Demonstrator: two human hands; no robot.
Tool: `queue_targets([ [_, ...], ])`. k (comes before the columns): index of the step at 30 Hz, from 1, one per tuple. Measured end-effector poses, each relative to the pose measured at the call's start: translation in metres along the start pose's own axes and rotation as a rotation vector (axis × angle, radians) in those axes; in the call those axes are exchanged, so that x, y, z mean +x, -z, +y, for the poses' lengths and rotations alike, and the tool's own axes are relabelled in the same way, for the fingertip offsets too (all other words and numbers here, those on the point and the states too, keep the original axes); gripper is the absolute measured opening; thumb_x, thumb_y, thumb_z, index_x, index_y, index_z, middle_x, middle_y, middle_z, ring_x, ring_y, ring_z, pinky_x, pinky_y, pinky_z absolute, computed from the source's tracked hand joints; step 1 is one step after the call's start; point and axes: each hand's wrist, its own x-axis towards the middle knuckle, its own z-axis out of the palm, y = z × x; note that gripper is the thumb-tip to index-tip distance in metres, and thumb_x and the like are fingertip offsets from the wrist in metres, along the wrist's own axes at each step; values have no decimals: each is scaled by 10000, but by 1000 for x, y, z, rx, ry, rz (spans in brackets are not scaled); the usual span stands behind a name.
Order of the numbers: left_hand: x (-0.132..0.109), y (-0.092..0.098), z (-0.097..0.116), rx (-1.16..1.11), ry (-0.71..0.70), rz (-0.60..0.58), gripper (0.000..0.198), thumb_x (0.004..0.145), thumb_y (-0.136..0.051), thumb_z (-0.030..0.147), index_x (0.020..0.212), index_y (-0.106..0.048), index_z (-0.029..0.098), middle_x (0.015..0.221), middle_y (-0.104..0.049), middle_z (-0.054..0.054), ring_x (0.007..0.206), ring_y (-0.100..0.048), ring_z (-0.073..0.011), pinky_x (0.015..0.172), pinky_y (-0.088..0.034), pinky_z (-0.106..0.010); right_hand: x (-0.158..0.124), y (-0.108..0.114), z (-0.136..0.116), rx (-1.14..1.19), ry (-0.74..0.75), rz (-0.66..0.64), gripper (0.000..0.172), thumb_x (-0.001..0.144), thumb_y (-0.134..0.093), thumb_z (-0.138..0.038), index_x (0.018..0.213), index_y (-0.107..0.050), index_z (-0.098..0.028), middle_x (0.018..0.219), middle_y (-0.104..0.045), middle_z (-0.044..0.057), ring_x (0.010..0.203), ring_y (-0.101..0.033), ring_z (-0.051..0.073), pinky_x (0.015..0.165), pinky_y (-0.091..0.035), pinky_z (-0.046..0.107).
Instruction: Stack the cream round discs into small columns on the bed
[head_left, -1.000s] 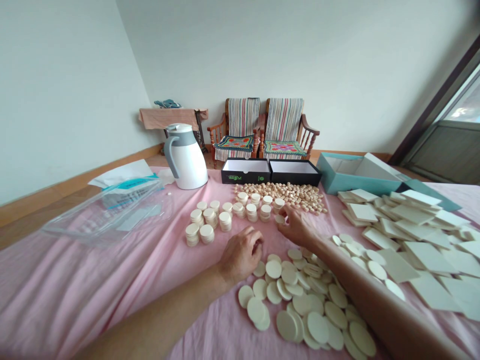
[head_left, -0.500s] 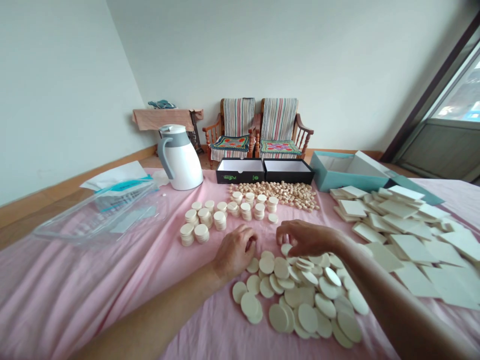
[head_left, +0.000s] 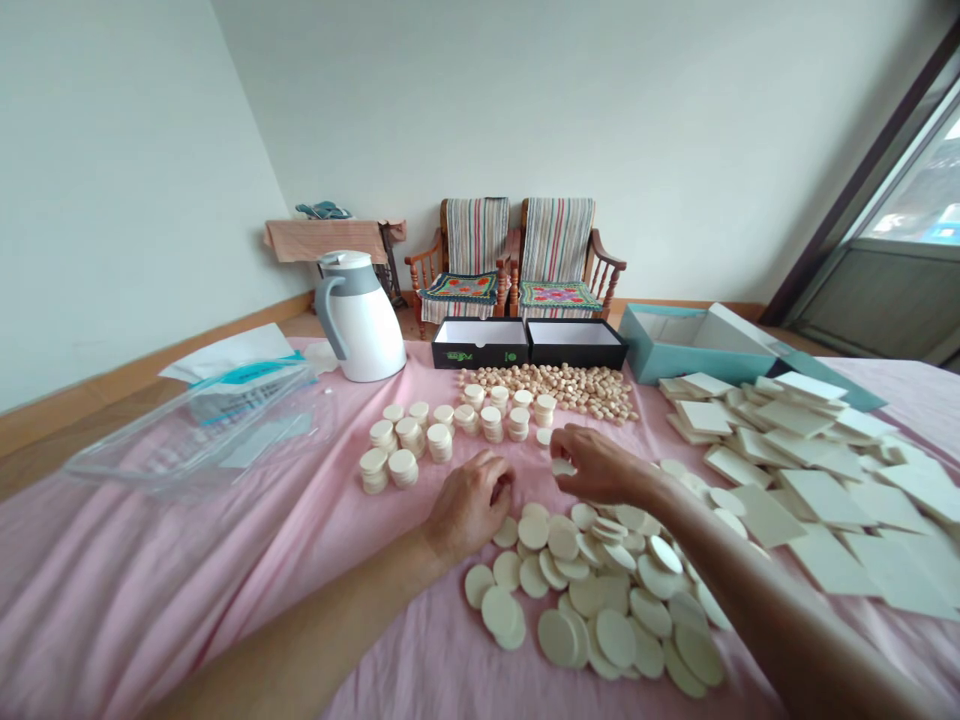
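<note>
one disc (head_left: pixel 562 467) is pinched flat by the fingertips of the right hand (head_left: pixel 604 468), just short of the stacks (head_left: pixel 491 418) beyond it, while the left hand (head_left: pixel 471 503), farther from them, rests with fingers curled together at the left edge of the pile (head_left: pixel 615 600).

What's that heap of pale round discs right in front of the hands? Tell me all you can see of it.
The heap of discs is a loose spread of thin, flat, cream rounds, matte like wood or card. They overlap at odd tilts on the pink cloth. The left hand rests curled at its far left edge. The right hand, just beyond its far edge, pinches a single disc like them. That forearm crosses its right side.
</note>
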Motion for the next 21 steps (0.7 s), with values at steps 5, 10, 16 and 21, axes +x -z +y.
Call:
queue_targets([
  [5,0,0,-1,7,-2,-6,183,760,-453,68,827,-583,177,864,-584,-35,815,-558,-152,706,-434,-243,9,-10,19,-34,-73,63,213,680,-566,-200,879,-595,-130,840,-621,84,765,-534,188,656,-358,269],
  [10,0,0,-2,18,-8,-2,181,761,-451,68,822,-580,178,854,-575,-32,808,-555,-150,710,-435,-245,6,-12,29,48,27,15,344,656,-560,-109,994,-606,-155,915,-620,74,798,-548,167,685,-371,242],
  [16,0,-1,-3,15,-12,1,185,752,-455,60,820,-578,180,851,-573,-30,807,-555,-150,704,-435,-239,14,-14,28,35,-55,128,197,657,-565,-141,848,-602,-172,790,-607,41,719,-532,150,615,-345,226],
  [21,-1,-1,-2,1,-14,-1,196,748,-449,49,815,-576,182,846,-574,-25,808,-558,-147,718,-437,-237,26,-17,20,79,-90,400,95,766,-482,-183,826,-554,-171,799,-578,36,670,-515,118,596,-336,220],
])
